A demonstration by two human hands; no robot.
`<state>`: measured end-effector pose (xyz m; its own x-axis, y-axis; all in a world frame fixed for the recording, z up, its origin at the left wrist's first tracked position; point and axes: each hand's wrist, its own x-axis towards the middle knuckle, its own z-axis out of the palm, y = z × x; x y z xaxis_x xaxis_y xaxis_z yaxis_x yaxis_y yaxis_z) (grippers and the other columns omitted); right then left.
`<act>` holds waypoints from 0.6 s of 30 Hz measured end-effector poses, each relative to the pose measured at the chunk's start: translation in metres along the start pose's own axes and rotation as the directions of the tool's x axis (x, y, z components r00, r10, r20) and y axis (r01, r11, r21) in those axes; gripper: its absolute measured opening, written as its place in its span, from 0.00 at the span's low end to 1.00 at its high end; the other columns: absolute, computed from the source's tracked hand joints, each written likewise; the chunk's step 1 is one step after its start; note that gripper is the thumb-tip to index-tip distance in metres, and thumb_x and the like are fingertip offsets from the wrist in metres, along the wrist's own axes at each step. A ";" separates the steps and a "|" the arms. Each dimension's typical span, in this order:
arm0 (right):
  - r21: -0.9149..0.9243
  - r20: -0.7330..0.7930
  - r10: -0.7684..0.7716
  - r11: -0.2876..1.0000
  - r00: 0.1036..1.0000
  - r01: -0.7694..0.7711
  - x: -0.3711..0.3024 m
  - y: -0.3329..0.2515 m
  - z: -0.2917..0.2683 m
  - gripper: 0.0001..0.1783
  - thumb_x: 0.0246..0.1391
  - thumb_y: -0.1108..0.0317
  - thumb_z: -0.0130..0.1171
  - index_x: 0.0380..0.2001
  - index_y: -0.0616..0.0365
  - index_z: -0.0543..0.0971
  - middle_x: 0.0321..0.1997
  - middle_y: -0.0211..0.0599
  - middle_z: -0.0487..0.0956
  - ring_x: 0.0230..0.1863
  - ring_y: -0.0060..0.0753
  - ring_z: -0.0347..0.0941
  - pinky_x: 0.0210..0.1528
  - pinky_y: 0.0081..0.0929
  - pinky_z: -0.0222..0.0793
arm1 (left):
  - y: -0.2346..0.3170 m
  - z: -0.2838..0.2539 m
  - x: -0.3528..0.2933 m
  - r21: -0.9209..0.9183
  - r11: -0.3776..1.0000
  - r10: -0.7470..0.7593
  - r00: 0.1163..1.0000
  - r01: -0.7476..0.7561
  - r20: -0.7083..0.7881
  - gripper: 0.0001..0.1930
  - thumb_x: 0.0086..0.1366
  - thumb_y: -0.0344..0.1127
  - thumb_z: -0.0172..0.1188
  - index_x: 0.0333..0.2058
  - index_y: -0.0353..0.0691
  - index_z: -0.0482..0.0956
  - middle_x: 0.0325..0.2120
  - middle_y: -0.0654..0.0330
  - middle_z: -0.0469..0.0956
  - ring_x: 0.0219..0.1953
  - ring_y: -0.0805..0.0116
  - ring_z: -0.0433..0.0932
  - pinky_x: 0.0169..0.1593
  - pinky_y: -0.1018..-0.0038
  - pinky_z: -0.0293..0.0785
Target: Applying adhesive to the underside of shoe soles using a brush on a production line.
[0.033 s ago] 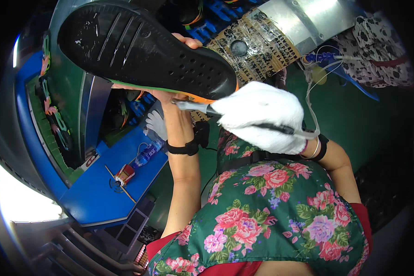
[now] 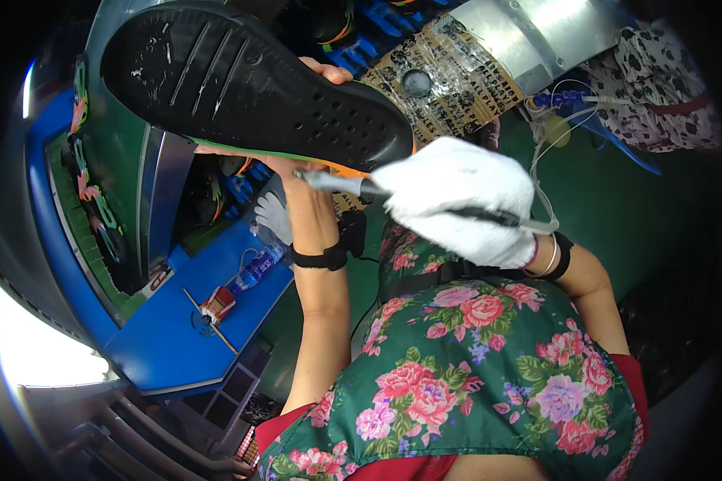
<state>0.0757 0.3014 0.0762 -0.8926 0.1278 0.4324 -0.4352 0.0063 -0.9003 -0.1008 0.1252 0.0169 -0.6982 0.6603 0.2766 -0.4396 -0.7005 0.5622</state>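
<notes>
A large black shoe sole (image 2: 249,88) is held up at the upper left, its underside facing me. Grooves cross its broad left part, small holes dot the right part, and green and orange show along the lower edge. My bare left hand (image 2: 293,166) grips it from behind, with fingertips showing over the top edge and most of the hand hidden. In a white glove, my right hand (image 2: 461,200) is closed around a pen-like tool (image 2: 337,184) with a grey front end and dark grip. The tool's tip lies just below the sole's edge, near my left wrist. A pale hose (image 2: 547,210) joins its rear.
On the blue table (image 2: 164,345) at left are a bottle (image 2: 257,266), a small red-and-white item (image 2: 217,305) with a thin stick, and a white glove (image 2: 273,216). Taped cardboard (image 2: 457,76) and a metal plate (image 2: 545,40) lie beyond. Colourful shoe parts (image 2: 92,192) line the far left.
My gloved right hand and the tool have shifted very slightly, a little up and to the right. The sole and my left hand stay in place.
</notes>
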 end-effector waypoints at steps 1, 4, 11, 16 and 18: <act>0.011 -0.046 0.054 0.999 0.997 -0.054 -0.001 0.002 0.000 0.09 0.48 0.79 0.72 0.35 0.61 0.88 0.44 0.45 0.88 0.43 0.41 0.85 0.46 0.33 0.80 | -0.001 0.001 0.001 -0.021 1.000 0.015 0.999 -0.014 0.035 0.67 0.45 0.92 0.50 0.59 0.25 0.72 0.49 0.42 0.79 0.58 0.47 0.74 0.69 0.55 0.68; 0.059 -0.157 0.197 0.980 0.968 -0.190 -0.007 0.003 -0.006 0.09 0.50 0.79 0.71 0.36 0.62 0.88 0.46 0.45 0.88 0.45 0.39 0.85 0.48 0.32 0.81 | -0.001 0.008 0.002 -0.010 1.000 -0.013 1.000 0.013 -0.015 0.65 0.46 0.90 0.51 0.58 0.26 0.73 0.49 0.44 0.79 0.57 0.49 0.76 0.69 0.56 0.67; -0.284 -0.023 -0.039 0.958 0.999 0.031 -0.020 0.002 -0.015 0.15 0.47 0.80 0.71 0.41 0.58 0.88 0.41 0.40 0.88 0.36 0.41 0.83 0.39 0.32 0.79 | -0.003 0.023 0.011 0.138 0.990 0.031 0.998 -0.039 0.062 0.60 0.51 0.88 0.49 0.53 0.27 0.77 0.46 0.51 0.78 0.49 0.55 0.78 0.63 0.57 0.71; 0.253 0.002 0.261 0.934 0.965 -0.253 -0.020 0.004 -0.016 0.08 0.46 0.81 0.71 0.32 0.64 0.87 0.39 0.50 0.88 0.39 0.41 0.86 0.43 0.35 0.81 | -0.003 0.022 0.014 0.168 0.985 -0.053 0.990 0.031 0.128 0.56 0.56 0.85 0.51 0.52 0.27 0.78 0.45 0.49 0.77 0.47 0.54 0.79 0.61 0.55 0.71; 0.143 -0.087 0.254 0.960 0.963 -0.241 -0.019 0.005 -0.020 0.05 0.49 0.82 0.69 0.32 0.65 0.86 0.39 0.50 0.88 0.39 0.39 0.86 0.43 0.34 0.81 | -0.003 0.021 0.014 0.145 0.988 -0.059 0.993 0.044 0.102 0.53 0.58 0.82 0.52 0.52 0.28 0.78 0.45 0.49 0.77 0.47 0.54 0.79 0.61 0.55 0.71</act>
<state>0.0932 0.3192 0.0626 -0.9602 0.2111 0.1831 -0.2199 -0.1662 -0.9613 -0.0971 0.1423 0.0352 -0.6100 0.7247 0.3205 -0.3837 -0.6240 0.6807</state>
